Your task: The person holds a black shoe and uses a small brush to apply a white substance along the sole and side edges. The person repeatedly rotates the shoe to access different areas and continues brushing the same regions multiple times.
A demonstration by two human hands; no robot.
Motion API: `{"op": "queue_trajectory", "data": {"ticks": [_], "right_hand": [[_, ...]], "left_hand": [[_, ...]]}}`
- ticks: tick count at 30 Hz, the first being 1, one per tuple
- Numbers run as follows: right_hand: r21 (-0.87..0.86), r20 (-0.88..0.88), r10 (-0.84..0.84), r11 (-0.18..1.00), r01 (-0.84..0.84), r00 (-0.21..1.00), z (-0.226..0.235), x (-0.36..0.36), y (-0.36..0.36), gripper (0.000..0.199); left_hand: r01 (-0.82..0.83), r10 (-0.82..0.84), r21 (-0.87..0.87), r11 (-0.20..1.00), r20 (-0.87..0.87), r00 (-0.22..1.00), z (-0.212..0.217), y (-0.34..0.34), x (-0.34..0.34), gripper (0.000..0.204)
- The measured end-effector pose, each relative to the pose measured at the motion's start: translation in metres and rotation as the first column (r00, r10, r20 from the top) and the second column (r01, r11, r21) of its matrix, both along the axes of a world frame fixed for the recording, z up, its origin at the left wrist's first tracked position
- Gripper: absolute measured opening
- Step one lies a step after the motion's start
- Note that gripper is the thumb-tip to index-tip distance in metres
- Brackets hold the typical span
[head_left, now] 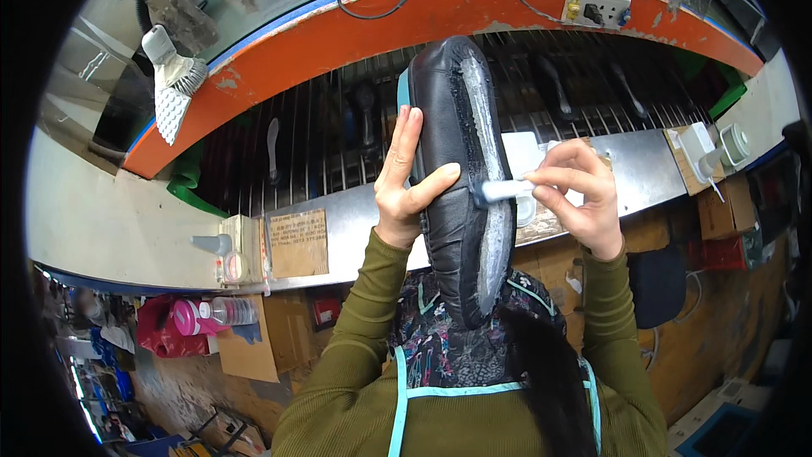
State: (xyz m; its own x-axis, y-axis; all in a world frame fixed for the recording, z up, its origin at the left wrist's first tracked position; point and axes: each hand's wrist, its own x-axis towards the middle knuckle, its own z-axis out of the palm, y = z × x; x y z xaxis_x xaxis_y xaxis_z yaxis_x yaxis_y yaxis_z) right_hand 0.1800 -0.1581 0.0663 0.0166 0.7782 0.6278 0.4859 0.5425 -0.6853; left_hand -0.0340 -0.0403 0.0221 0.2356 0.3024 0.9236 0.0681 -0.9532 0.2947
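Observation:
A long black leather piece, looking like a shoe upper (pixel 444 110), stands tilted in front of me with a rough grey strip (pixel 488 135) along its right side. A bit of teal shows behind its upper left edge. My left hand (pixel 404 190) grips it from the left, thumb across the leather and fingers stretched up its side. In my right hand (pixel 584 195) a small brush with a whitish handle (pixel 507 189) is pinched between thumb and fingers. The dark brush head (pixel 480 194) touches the black leather beside the grey strip, around mid-length.
Beyond the metal ledge (pixel 643 173) lies a bed of dark rods (pixel 321 127) carrying several sole-shaped pieces, under an orange-edged frame (pixel 288 55). A cardboard piece (pixel 298 243) and a small container (pixel 234 267) sit at left; a white container (pixel 734 142) stands at right.

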Motion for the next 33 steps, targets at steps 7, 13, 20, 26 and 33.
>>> {"op": "queue_trajectory", "data": {"ticks": [7, 13, 20, 26, 33], "right_hand": [[-0.035, -0.143, -0.274, 0.962, 0.271, 0.951, -0.012, -0.007, 0.006, 0.016], [-0.307, -0.365, -0.200, 0.948, 0.085, 0.909, -0.035, -0.018, -0.030, 0.015], [-0.221, -0.252, -0.278, 0.949, 0.225, 0.927, -0.049, -0.029, -0.037, 0.018], [-0.120, -0.123, -0.324, 0.943, 0.310, 0.938, -0.038, -0.026, -0.019, 0.019], [0.064, -0.016, -0.373, 0.925, 0.374, 0.928, -0.033, -0.015, -0.004, 0.021]], "left_hand": [[-0.199, 0.200, 0.033, 0.979, -0.023, 0.980, -0.007, -0.005, 0.006, 0.023], [-0.320, 0.324, 0.087, 0.943, -0.029, 0.946, -0.020, -0.001, 0.009, 0.028], [-0.334, 0.345, 0.152, 0.930, -0.048, 0.938, -0.026, 0.001, 0.011, 0.033], [-0.338, 0.354, 0.171, 0.925, -0.074, 0.932, -0.025, 0.000, 0.011, 0.034], [-0.327, 0.350, 0.202, 0.923, -0.091, 0.932, -0.021, 0.005, 0.011, 0.034]]}}
